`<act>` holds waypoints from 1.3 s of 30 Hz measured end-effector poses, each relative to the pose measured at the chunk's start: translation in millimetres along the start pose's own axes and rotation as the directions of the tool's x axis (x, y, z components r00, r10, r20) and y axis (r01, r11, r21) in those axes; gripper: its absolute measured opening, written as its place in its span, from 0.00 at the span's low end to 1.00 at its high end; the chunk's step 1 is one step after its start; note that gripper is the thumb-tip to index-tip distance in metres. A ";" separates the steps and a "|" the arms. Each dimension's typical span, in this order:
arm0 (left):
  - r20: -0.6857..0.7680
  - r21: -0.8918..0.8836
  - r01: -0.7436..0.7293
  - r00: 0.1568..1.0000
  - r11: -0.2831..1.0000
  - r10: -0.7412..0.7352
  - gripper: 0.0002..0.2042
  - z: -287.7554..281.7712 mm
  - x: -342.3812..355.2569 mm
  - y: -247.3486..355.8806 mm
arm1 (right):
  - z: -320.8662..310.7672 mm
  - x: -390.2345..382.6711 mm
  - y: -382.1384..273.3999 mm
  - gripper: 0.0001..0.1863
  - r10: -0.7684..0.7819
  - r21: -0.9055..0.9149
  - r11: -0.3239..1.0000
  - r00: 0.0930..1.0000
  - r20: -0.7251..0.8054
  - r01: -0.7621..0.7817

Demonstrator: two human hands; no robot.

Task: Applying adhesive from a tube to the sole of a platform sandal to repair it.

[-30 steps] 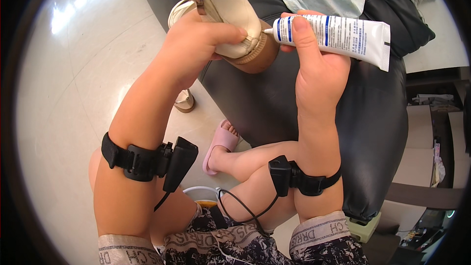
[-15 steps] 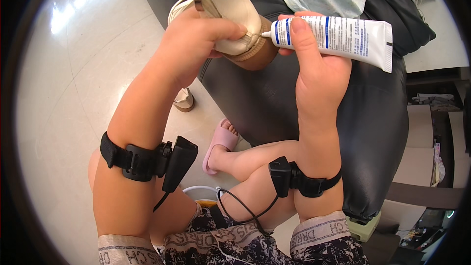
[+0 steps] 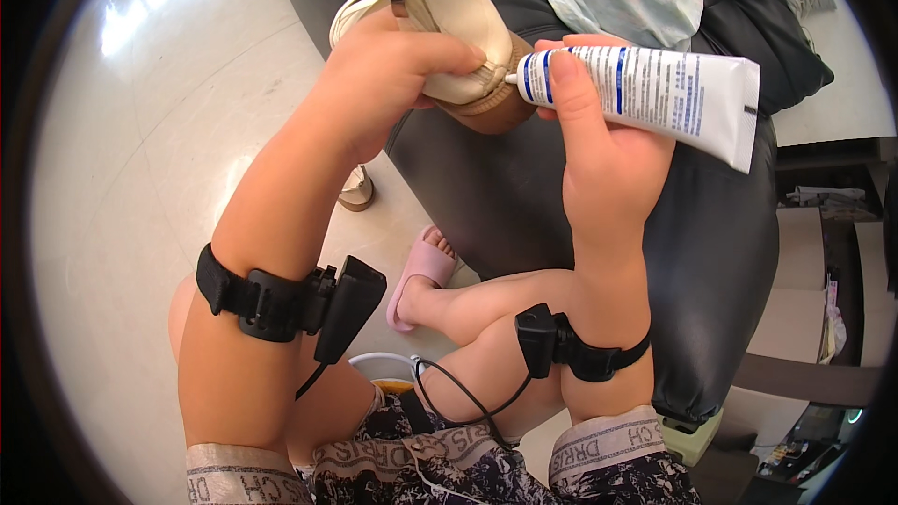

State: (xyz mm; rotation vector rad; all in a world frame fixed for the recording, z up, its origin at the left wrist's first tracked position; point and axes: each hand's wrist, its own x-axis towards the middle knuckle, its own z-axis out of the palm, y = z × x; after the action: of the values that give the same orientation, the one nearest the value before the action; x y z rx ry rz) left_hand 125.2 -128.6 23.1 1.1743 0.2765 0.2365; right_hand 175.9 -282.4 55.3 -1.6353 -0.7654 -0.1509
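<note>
Crosswise in right hand: tube

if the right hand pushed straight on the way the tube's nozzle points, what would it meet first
The cream shoe, near the edge of its brown sole. The nozzle already looks right at it; whether they touch is hard to tell from this view.

Black armbands and dark patterned clothes are worn.
</note>
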 end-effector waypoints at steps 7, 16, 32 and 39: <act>0.022 0.025 -0.025 0.999 0.999 0.025 0.15 -2.3 3.2 -0.8 | 3.2 -9.3 -6.6 0.07 -0.105 0.024 0.994 0.992 0.068 0.103; 0.036 0.005 -0.015 0.999 1.000 0.014 0.17 0.0 6.2 -0.4 | -13.3 -14.8 -18.4 0.16 -0.335 -0.542 0.621 0.817 0.468 0.566; 0.013 0.066 -0.017 1.000 0.998 0.016 0.18 -4.6 9.2 -3.3 | -16.8 -7.5 -13.2 0.16 0.109 0.107 0.986 0.983 0.145 -0.125; 0.018 0.054 -0.023 1.000 0.998 0.022 0.18 -2.0 6.0 -2.6 | -17.6 -4.4 -9.2 0.15 0.159 0.096 0.980 0.976 0.148 -0.174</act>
State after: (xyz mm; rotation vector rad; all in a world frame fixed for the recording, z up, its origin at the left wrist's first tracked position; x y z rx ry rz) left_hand 130.2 -125.8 19.4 1.2330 0.2561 0.2392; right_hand 173.0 -300.1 64.9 -1.6101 -0.7250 0.1247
